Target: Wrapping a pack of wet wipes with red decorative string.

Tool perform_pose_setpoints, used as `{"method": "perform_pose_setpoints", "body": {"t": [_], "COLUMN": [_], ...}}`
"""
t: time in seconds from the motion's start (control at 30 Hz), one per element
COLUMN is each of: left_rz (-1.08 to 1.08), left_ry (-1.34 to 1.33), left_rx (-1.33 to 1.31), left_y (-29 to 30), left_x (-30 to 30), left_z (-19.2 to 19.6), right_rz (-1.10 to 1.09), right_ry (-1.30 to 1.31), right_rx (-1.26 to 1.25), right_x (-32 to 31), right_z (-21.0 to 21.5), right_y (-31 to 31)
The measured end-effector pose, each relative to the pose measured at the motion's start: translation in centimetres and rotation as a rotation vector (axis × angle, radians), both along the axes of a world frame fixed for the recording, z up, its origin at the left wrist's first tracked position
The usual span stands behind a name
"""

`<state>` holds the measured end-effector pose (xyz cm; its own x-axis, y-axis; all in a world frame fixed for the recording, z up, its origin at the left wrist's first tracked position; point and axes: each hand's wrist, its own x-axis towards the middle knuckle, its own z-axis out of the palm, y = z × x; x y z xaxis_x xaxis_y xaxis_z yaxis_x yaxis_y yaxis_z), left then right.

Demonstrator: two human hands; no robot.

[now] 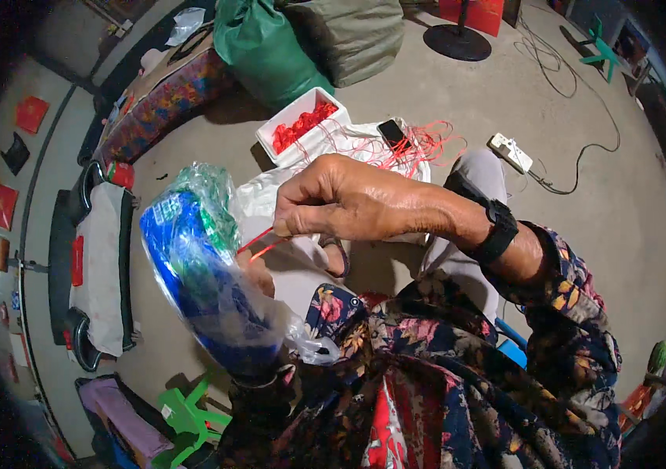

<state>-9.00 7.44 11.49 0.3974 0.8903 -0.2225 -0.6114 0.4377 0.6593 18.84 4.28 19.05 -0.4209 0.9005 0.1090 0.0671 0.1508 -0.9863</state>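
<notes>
My right hand [341,199] is raised in front of me with its fingers pinched on a thin red string [258,246]. The string runs down to the left to a blue and green package in a clear plastic bag [204,273]. My left hand [261,273] is mostly hidden behind that bag and holds it up. A black watch [497,227] sits on my right wrist. Both sleeves are dark with a flower print.
On the concrete floor ahead lie a white foam tray of red strings [301,125], a loose tangle of red strings [415,148] and a phone [392,133]. A green sack [266,51], a power strip [511,152], a fan base [458,41] and a green stool [188,418] stand around.
</notes>
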Motion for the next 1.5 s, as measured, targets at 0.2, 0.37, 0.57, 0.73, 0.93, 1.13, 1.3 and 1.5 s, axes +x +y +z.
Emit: {"method": "perform_pose_setpoints", "body": {"t": [0.2, 0.37, 0.57, 0.73, 0.93, 1.13, 1.3, 1.5], "left_rz": [-0.001, -0.034, -0.3, -0.316, -0.27, -0.298, -0.294, -0.273], "left_ry": [-0.019, -0.053, -0.425, -0.419, -0.782, -0.511, -0.402, -0.171], "left_rx": [-0.038, -0.102, -0.124, -0.127, -0.405, -0.234, -0.177, -0.077], "left_y": [0.0, -0.2, -0.3, -0.9, -0.4, -0.1, -0.8, -2.4], "left_x": [0.8, 0.7, -1.2, 1.9, -0.3, 1.2, 0.8, 1.4], "left_z": [-0.8, -1.9, -3.9, -1.5, -5.4, -4.0, -3.1, -1.4], "right_rz": [-0.055, -0.346, -0.258, -0.307, -0.3, -0.11, -0.043, -0.192], "right_ry": [-0.108, -0.288, 0.134, 0.033, 0.028, 0.145, 0.049, -0.216], "right_rx": [0.055, 0.652, 0.048, 0.299, 0.234, 0.199, 0.156, 0.116], "right_x": [1.2, 0.8, -0.9, -2.7, -3.2, -2.9, -2.5, -0.1], "right_z": [-1.3, -5.4, -4.6, -6.6, -6.4, -7.9, -6.9, -8.6], "right_y": [0.6, 0.9, -2.2, -2.8, -2.8, -4.9, -6.6, -6.2]}}
